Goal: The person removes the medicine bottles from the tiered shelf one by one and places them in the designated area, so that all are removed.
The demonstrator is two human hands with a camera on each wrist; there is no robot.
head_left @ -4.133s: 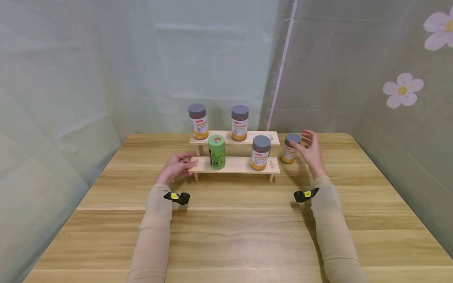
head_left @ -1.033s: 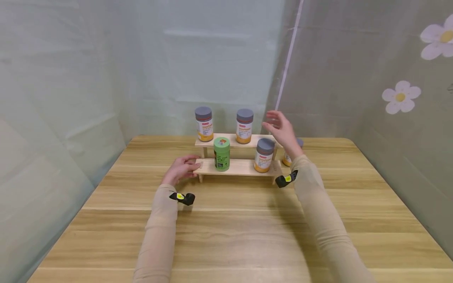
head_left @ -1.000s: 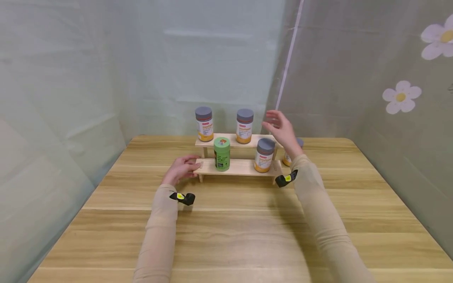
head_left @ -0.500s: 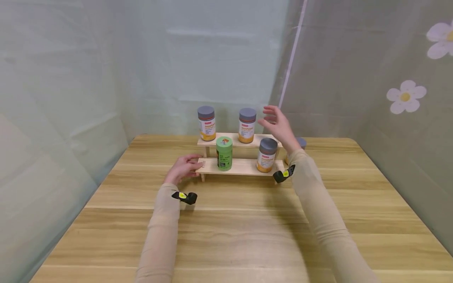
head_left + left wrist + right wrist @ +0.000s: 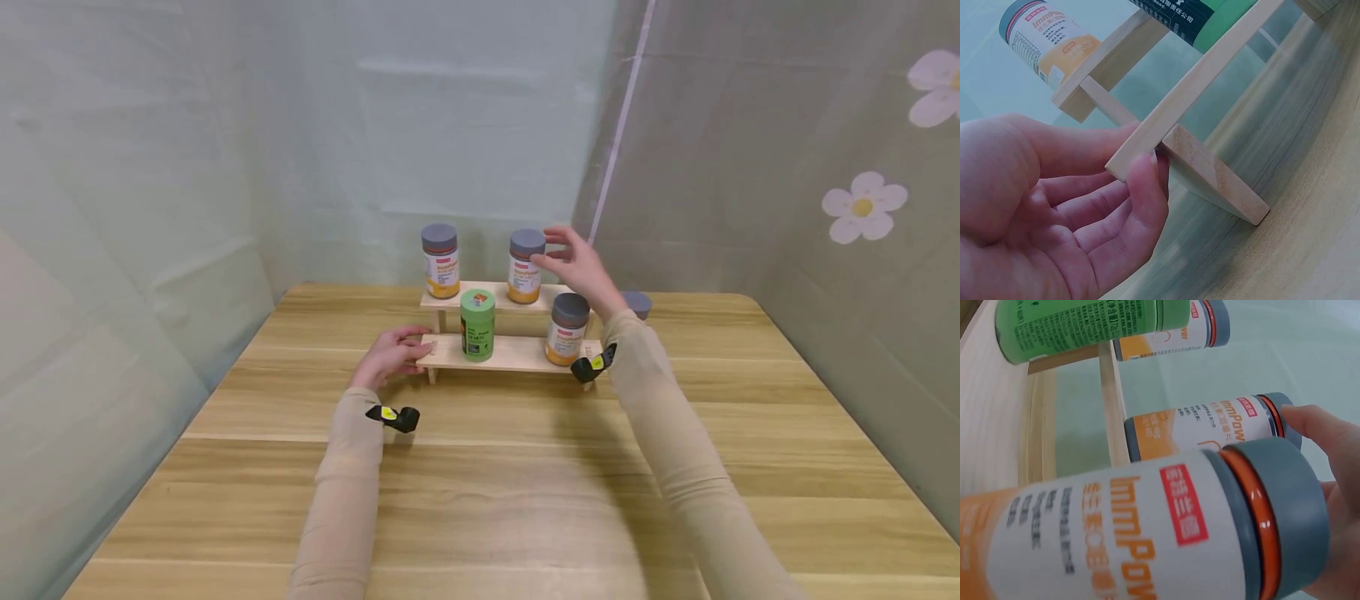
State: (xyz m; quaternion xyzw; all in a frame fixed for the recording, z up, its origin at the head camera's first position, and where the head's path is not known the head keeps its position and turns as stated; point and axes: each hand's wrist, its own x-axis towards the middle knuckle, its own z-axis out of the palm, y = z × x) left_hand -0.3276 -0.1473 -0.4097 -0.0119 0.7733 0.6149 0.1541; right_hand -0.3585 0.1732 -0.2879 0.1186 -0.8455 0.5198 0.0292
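Note:
A two-tier wooden stand (image 5: 510, 354) carries several upright jars. My left hand (image 5: 387, 356) pinches the left end of its lower shelf; in the left wrist view, thumb and fingers of the hand (image 5: 1104, 206) grip the board's end (image 5: 1147, 134). On the upper shelf are two grey-lidded jars, one at left (image 5: 441, 262) and one further right (image 5: 524, 268). My right hand (image 5: 577, 267) is at the lid of that right one, and in the right wrist view its thumb touches the lid (image 5: 1286, 419). The lower shelf bears a green jar (image 5: 477, 327) and a grey-lidded jar (image 5: 566, 333).
Another grey-lidded jar (image 5: 637, 303) stands on the wooden table (image 5: 480, 500) right of the stand, mostly hidden behind my right wrist. Fabric sheets (image 5: 480, 125) hang behind the table and at its sides.
My right hand has moved from the jar on the table at the right, leftward over the upper shelf, to the lid of the right upper jar. My left hand keeps its hold on the shelf.

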